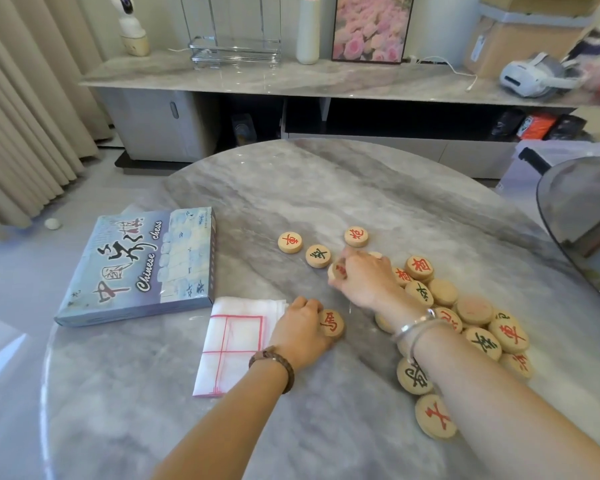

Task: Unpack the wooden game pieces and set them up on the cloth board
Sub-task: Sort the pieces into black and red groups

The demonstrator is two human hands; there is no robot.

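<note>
Round wooden pieces with red or black characters lie in a loose pile [471, 320] at the right of the marble table [291, 188]. Three more pieces [318, 255] sit apart beyond my hands. My right hand [364, 278] reaches left from the pile, its curled fingers pinching a red-marked piece [338, 270] at its fingertips. My left hand [300, 327] rests with curled fingers on another red-marked piece [331, 322] lying flat. The folded white cloth board [232, 344] with red lines lies partly under my left wrist.
The blue Chinese chess box [142, 265] lies shut at the left, touching the cloth's far corner. A glass tabletop edge [575, 209] juts in at the right. Beyond the table stands a low marble sideboard [291, 77] with a vase, a picture and a headset.
</note>
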